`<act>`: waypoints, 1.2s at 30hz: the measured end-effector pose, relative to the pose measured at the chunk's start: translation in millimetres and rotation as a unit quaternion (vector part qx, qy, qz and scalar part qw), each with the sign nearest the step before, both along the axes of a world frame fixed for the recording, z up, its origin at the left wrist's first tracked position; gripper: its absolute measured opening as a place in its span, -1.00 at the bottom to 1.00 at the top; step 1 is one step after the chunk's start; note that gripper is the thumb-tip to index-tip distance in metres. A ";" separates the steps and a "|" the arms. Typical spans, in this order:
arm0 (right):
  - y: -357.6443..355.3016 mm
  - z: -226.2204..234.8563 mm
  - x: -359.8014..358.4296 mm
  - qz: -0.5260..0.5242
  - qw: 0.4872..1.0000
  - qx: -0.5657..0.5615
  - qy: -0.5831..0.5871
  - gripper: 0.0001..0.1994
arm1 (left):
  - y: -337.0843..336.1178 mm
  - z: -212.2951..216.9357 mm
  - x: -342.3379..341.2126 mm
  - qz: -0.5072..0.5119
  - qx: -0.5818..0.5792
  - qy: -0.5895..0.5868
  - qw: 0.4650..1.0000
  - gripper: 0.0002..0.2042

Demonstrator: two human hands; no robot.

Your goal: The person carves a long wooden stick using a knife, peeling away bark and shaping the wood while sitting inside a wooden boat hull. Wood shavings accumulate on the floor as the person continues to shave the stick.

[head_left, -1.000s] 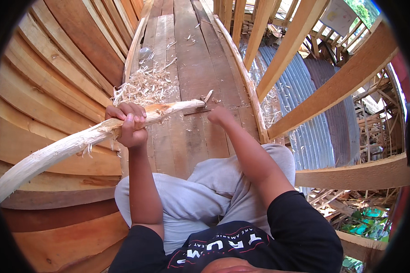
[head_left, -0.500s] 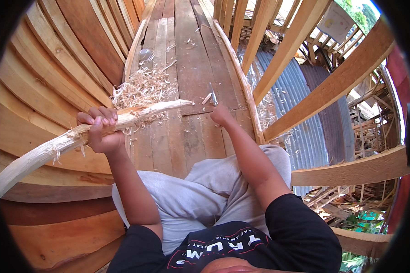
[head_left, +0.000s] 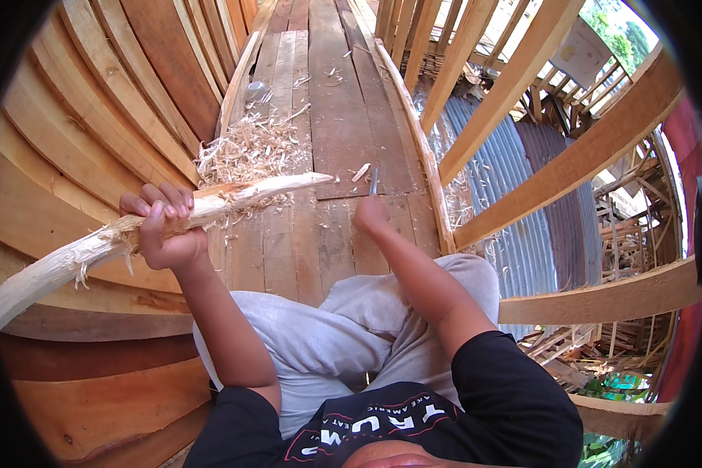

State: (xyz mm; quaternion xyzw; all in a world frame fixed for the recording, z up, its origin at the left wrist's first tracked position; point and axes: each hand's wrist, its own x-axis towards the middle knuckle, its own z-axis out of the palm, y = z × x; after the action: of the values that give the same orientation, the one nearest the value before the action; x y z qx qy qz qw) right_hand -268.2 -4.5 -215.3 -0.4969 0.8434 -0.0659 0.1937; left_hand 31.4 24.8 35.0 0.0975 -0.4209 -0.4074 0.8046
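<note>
A long, pale, peeled wooden stick (head_left: pixel 249 191) lies slantwise across my left side, its whittled tip pointing right. My left hand (head_left: pixel 166 226) is closed around it, thumb on top, with frayed strips of fibre hanging beside the fingers. Off to the right of the tip, my right hand (head_left: pixel 372 216) is a fist around a knife, whose narrow metal blade (head_left: pixel 374 181) points away from me. The handle is hidden in that fist. Blade and stick are apart.
Curly wood shavings (head_left: pixel 246 152) are heaped on the plank floor (head_left: pixel 343 101) beyond the stick. A small clear container (head_left: pixel 256 91) sits behind them. Wooden boards (head_left: pixel 78 148) wall the left side. Slatted railing (head_left: pixel 515 86) runs along the right, with corrugated metal sheets (head_left: pixel 515 179) beyond.
My right hand has drawn a little toward me with the knife, and the blade shows more plainly. My left hand has shifted slightly left, still gripping the stick.
</note>
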 end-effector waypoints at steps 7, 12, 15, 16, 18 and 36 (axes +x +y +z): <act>1.1 14.2 -0.4 -0.064 0.996 -0.056 0.012 -0.59 | 2.7 0.3 2.3 0.015 0.017 -0.009 1.000 -0.87; 1.2 6.9 -21.3 -0.074 0.990 -0.119 0.010 -0.69 | 0.9 1.3 -2.7 0.010 0.023 -0.003 1.000 -0.87; 1.9 9.0 -18.6 -0.095 0.988 -0.125 -0.010 -0.75 | -0.5 -1.1 1.2 -0.001 0.014 -0.005 1.000 -0.87; 2.6 11.9 -17.7 -0.072 0.992 -0.103 -0.004 -0.74 | -0.4 -1.8 3.3 -0.003 0.010 -0.004 1.000 -0.86; 3.3 13.2 -19.4 -0.038 0.997 -0.074 0.004 -0.73 | -0.2 -2.4 4.9 -0.011 0.003 -0.002 1.000 -0.85; 20.4 29.2 6.2 0.053 0.994 0.098 0.015 -0.73 | 3.2 3.2 4.2 -0.013 -0.005 0.004 1.000 -0.85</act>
State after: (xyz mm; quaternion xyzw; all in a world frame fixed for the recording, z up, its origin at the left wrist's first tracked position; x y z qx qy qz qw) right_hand -262.0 15.9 -186.0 -0.5206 0.8209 0.0349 0.2320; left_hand 35.6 28.0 38.2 0.0859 -0.4211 -0.4161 0.8013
